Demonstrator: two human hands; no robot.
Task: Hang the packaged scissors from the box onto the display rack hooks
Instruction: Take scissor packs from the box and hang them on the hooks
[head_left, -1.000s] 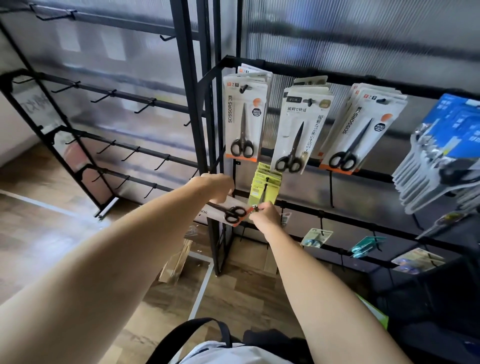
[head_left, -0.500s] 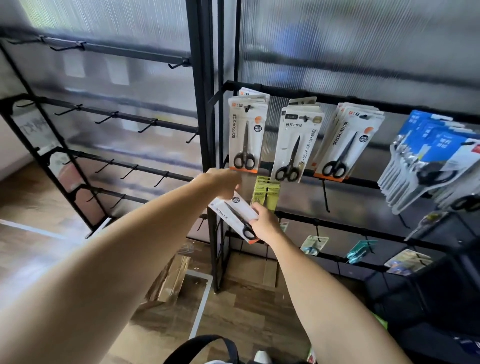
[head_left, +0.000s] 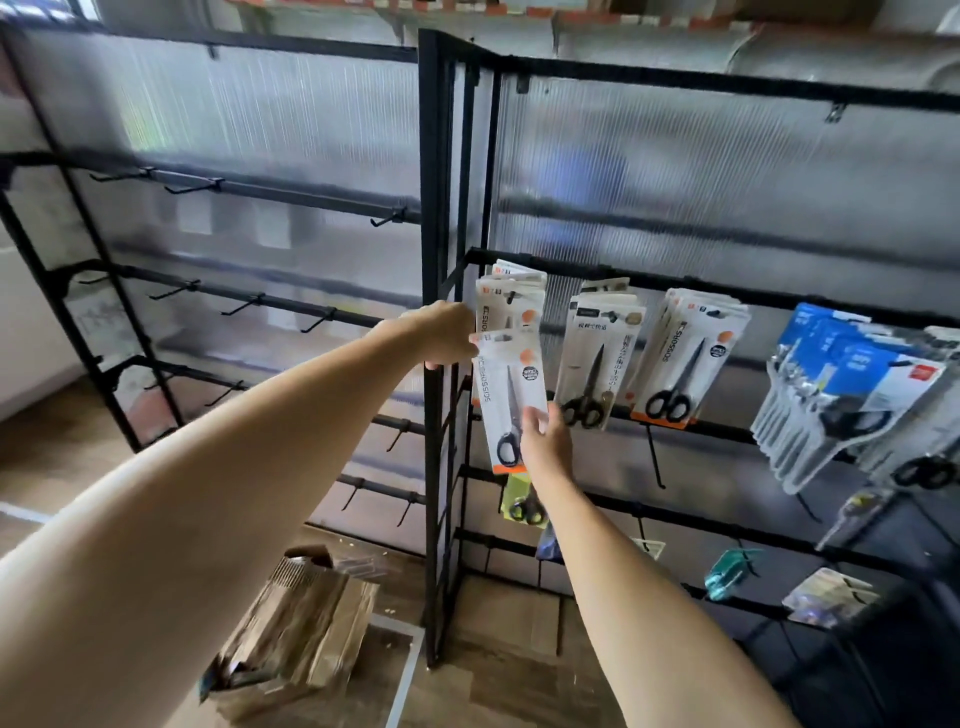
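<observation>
A white packaged pair of scissors (head_left: 506, 395) with black handles and an orange bottom strip is held upright in front of the leftmost hook's stack (head_left: 511, 296) on the black display rack (head_left: 675, 280). My left hand (head_left: 441, 335) pinches the pack's top left corner. My right hand (head_left: 543, 441) holds its lower right edge. The pack's top sits just below the hook, overlapping the hanging stack. Two more stacks of scissors packs (head_left: 597, 353) (head_left: 685, 353) hang to the right.
Blue packs (head_left: 852, 384) hang at the far right, with small items on lower hooks. A second rack (head_left: 223, 291) with bare hooks stands to the left. An open cardboard box (head_left: 301, 618) lies on the wooden floor below my left arm.
Both hands lifted the scissors pack from a tilted position low by the green packs up to the leftmost hook and turned it upright. The camera tilted upward.
</observation>
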